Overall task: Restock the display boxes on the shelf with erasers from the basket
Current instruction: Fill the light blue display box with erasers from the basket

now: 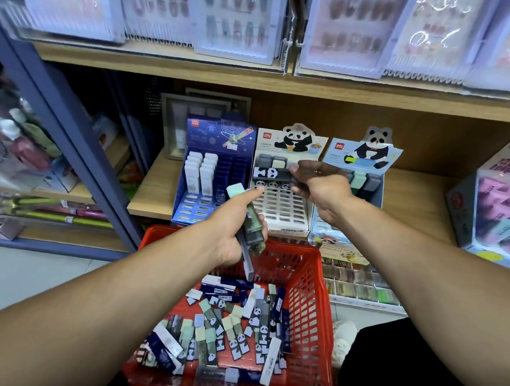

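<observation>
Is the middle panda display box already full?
No: the middle panda display box shows rows of empty slots below the right hand.

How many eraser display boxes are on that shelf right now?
3, side by side: the blue box on the left, the white panda box in the middle, the light-blue panda box on the right, partly hidden behind the right hand.

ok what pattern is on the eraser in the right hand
Black with white panda faces, on the eraser the right hand holds over the middle display box; head view.
</observation>
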`<state>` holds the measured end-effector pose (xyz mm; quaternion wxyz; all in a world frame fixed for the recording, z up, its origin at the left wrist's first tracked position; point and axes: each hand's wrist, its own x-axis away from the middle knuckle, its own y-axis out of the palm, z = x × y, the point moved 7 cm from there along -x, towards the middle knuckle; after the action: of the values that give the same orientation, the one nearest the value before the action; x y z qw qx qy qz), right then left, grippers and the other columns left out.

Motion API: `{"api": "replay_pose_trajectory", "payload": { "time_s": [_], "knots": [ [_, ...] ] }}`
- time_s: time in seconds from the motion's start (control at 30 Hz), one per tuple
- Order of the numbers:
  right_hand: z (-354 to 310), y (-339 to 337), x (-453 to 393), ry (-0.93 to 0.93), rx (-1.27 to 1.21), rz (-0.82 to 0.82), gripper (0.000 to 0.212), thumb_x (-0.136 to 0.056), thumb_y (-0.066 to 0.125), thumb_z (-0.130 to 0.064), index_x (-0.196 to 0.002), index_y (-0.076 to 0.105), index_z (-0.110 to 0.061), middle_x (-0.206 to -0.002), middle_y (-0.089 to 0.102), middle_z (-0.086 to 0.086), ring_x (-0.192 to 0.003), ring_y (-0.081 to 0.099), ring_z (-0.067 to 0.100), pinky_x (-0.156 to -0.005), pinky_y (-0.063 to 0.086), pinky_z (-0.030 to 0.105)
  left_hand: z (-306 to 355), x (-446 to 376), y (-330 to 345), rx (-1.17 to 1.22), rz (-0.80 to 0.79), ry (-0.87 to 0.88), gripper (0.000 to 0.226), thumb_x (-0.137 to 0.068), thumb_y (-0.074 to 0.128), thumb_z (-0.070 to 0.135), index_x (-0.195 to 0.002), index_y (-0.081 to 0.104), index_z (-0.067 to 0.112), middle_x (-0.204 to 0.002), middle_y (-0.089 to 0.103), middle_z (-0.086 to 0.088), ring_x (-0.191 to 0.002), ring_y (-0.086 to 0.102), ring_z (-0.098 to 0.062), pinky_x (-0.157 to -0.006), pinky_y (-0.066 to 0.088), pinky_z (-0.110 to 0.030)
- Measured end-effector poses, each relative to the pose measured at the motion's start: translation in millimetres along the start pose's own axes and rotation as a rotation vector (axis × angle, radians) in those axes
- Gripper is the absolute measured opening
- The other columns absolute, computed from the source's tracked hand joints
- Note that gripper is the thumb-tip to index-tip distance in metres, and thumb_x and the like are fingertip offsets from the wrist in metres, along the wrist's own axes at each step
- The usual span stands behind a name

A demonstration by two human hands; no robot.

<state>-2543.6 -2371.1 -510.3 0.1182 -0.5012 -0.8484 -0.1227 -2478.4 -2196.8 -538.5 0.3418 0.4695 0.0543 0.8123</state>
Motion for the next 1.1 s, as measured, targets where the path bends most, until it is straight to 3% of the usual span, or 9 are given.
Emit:
{"api": "replay_pose_trajectory", "payload": {
  "time_s": [0.2,0.33,0.47,0.6,0.77,0.83,0.93,1.0,1.1],
  "knots": [
    [-8.2,10.5,-10.4,-0.228,0.354,0.053,0.024,-0.080,0.080,-0.002,-0.085,0.061,-0.016,-0.079,0.066,0.004,-0.079,0.067,0.022,-0.078,0.060,0.033,2.1,-8.9,-11.2,-0.130,-0.014,0.012,0.037,-0.083,0.078,0.046,-0.082,0.055,0.017,-0.065,0.053,-0.002,-0.052,0.048,-0.018,-0.044,0.047,-0.024],
    [-3.4,23.2,-22.2,-0.357,0.462,0.020,0.017,-0.066,0.077,-0.026,-0.075,0.063,-0.029,-0.082,0.068,0.002,-0.091,0.070,0.028,-0.089,0.058,0.048,-5.5,-14.7,-13.6,-0.135,0.005,-0.004,0.039,-0.081,0.080,0.047,-0.084,0.057,0.016,-0.065,0.053,-0.003,-0.050,0.048,-0.018,-0.044,0.046,-0.024],
    [-5.3,37.4,-17.2,-0.427,0.654,-0.029,0.013,-0.087,0.075,-0.018,-0.093,0.064,-0.019,-0.088,0.069,0.001,-0.081,0.063,0.015,-0.080,0.053,0.033,-13.4,-21.6,-17.5,-0.171,0.047,0.001,0.039,-0.081,0.079,0.048,-0.087,0.058,0.016,-0.068,0.056,-0.004,-0.046,0.051,-0.019,-0.046,0.046,-0.025],
    [-0.9,44.9,-21.6,-0.434,0.627,-0.108,0.029,-0.085,0.071,0.008,-0.076,0.058,-0.017,-0.063,0.065,-0.016,-0.064,0.064,-0.004,-0.078,0.054,0.022,-11.9,-24.4,-20.8,-0.202,0.088,0.057,0.044,-0.081,0.079,0.049,-0.105,0.061,0.017,-0.072,0.058,-0.005,-0.048,0.053,-0.020,-0.047,0.046,-0.026],
    [-7.9,49.0,-17.0,-0.477,0.732,-0.171,0.018,-0.089,0.070,-0.001,-0.083,0.062,-0.016,-0.087,0.074,0.008,-0.063,0.062,-0.012,-0.058,0.042,0.005,-9.6,-30.6,-27.9,-0.235,0.128,0.105,0.046,-0.081,0.078,0.049,-0.106,0.059,0.016,-0.077,0.059,-0.006,-0.052,0.054,-0.022,-0.045,0.045,-0.025],
    [-7.8,49.1,-16.7,-0.507,0.798,-0.183,0.010,-0.093,0.069,-0.010,-0.089,0.062,-0.016,-0.088,0.072,0.005,-0.066,0.062,-0.009,-0.054,0.039,0.007,-10.3,-33.4,-28.5,-0.242,0.126,0.109,0.041,-0.084,0.077,0.047,-0.107,0.061,0.016,-0.077,0.059,-0.005,-0.053,0.053,-0.021,-0.047,0.046,-0.026],
    [-7.0,50.3,-16.0,-0.562,0.941,-0.194,0.003,-0.097,0.064,-0.023,-0.096,0.063,-0.026,-0.093,0.071,-0.002,-0.083,0.065,0.016,-0.065,0.047,0.023,-13.7,-38.7,-28.0,-0.243,0.118,0.107,0.042,-0.087,0.075,0.043,-0.115,0.063,0.014,-0.072,0.057,-0.005,-0.050,0.050,-0.021,-0.047,0.045,-0.026],
    [-7.8,53.1,-14.8,-0.608,0.998,-0.228,0.010,-0.099,0.061,-0.021,-0.106,0.066,-0.026,-0.096,0.069,-0.008,-0.088,0.064,0.013,-0.074,0.047,0.021,-17.5,-41.7,-27.8,-0.249,0.115,0.105,0.047,-0.087,0.075,0.042,-0.119,0.060,0.013,-0.070,0.056,-0.004,-0.048,0.050,-0.020,-0.045,0.045,-0.026],
    [-9.5,56.0,-14.0,-0.639,1.048,-0.255,0.018,-0.098,0.062,-0.014,-0.112,0.069,-0.023,-0.095,0.067,-0.014,-0.087,0.062,-0.001,-0.073,0.041,0.008,-21.9,-43.2,-26.9,-0.264,0.111,0.114,0.053,-0.085,0.077,0.042,-0.124,0.054,0.014,-0.071,0.057,-0.004,-0.046,0.051,-0.019,-0.042,0.045,-0.025]
  ]
}}
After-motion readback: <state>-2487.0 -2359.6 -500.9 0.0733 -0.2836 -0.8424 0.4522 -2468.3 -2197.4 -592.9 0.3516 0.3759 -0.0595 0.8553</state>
